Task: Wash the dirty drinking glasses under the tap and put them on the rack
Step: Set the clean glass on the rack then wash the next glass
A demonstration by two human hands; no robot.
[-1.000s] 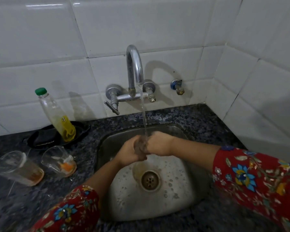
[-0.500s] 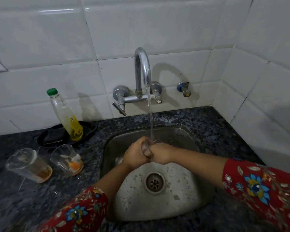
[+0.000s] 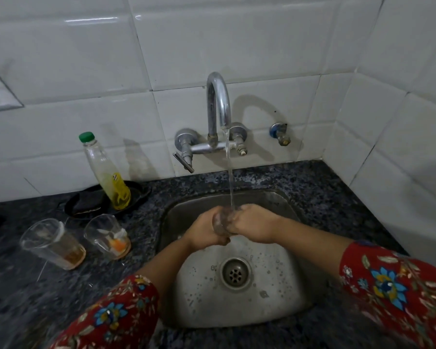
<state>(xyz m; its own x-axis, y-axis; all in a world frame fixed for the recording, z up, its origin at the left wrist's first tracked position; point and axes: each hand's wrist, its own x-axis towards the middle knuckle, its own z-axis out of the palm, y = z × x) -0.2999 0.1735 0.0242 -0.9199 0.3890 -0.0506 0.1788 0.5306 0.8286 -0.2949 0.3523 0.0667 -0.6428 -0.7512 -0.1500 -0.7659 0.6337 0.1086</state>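
A clear drinking glass (image 3: 222, 219) is held over the steel sink (image 3: 282, 298), right under the running stream from the chrome tap (image 3: 218, 104). My left hand (image 3: 204, 230) grips it from the left and my right hand (image 3: 254, 226) grips it from the right, so most of the glass is hidden. Two dirty glasses stand on the dark counter at the left: a taller one (image 3: 52, 244) with brown dregs and a shorter one (image 3: 108, 236) with orange residue. No rack is in view.
A green-capped bottle (image 3: 106, 172) with yellow liquid stands in a black dish (image 3: 86, 206) behind the glasses. A small blue valve (image 3: 280, 133) juts from the tiled wall right of the tap. The speckled counter (image 3: 325, 195) meets tiled walls at back and right.
Both hands stay around the glass under the water and have shifted only slightly. The camera has tilted up a little, so the scene sits lower in the frame.
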